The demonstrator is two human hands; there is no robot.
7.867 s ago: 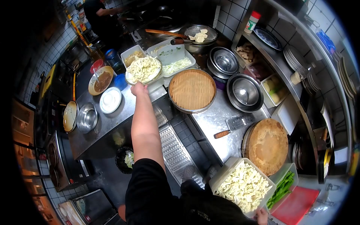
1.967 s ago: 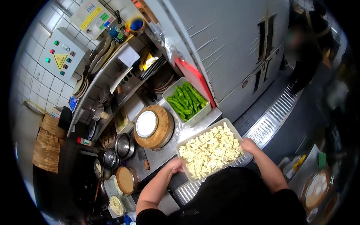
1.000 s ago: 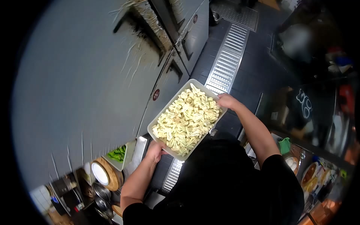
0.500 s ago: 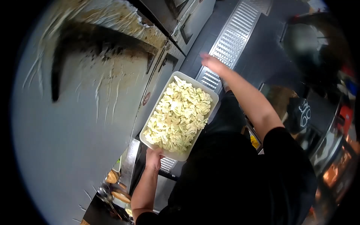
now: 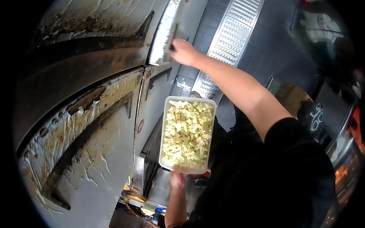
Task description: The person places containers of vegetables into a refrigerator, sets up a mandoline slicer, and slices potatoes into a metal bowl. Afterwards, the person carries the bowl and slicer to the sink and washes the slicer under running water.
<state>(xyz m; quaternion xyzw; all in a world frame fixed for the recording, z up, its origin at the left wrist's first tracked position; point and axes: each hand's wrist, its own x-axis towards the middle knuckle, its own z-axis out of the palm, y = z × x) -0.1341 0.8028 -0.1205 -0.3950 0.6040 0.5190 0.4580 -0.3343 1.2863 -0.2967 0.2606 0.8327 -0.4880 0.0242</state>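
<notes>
My left hand [image 5: 178, 179] is closed on the near end of a white plastic tub [image 5: 190, 170]. Cut cauliflower florets [image 5: 188, 133] fill the tub, which is held out in front of my body. Farther forward, my right hand [image 5: 184, 53] has its fingers curled around the dark handle of a steel fridge door [image 5: 163, 36]. That door stands ajar, and its bright edge is blurred. The fingertips are partly hidden behind the handle.
Worn, stained steel doors with large handles [image 5: 85, 152] line the left side. A ridged metal floor grate [image 5: 228, 41] runs across dark tiles, with white bits [image 5: 183, 86] beside it. Utensils [image 5: 137, 197] lie on a counter at bottom left.
My right hand has moved left from over the floor grate to the door handle, and that door is now ajar. The tub has turned more upright in view and shifted slightly down.
</notes>
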